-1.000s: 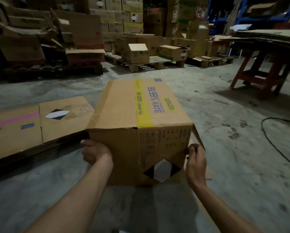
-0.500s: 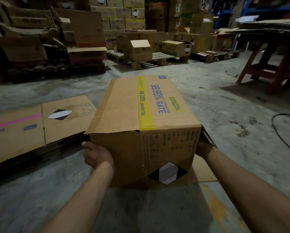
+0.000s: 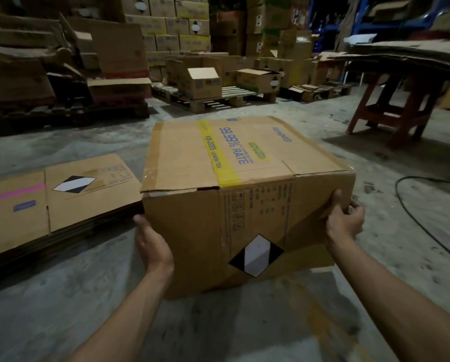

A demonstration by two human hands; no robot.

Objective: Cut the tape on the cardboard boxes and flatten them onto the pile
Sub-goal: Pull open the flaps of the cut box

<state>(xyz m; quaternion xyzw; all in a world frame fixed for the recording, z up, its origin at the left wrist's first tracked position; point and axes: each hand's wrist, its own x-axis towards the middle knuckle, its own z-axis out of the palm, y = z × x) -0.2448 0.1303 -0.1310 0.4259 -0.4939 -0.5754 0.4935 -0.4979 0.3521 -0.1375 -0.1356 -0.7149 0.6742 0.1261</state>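
A cardboard box (image 3: 244, 205) at the centre of the frame has been swung round since a moment ago, so that more of its top is shown. It is gripped by the left hand (image 3: 153, 246) at its lower left edge and the right hand (image 3: 345, 220), curled round its right corner. The flattened pile (image 3: 56, 202) lies at mid left, beside it. Flattening seems not yet begun.

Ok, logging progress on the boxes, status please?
Left hand and right hand grip brown cardboard box sides. Box unflattened. Flattened cardboard pile left of it. Nothing in between.
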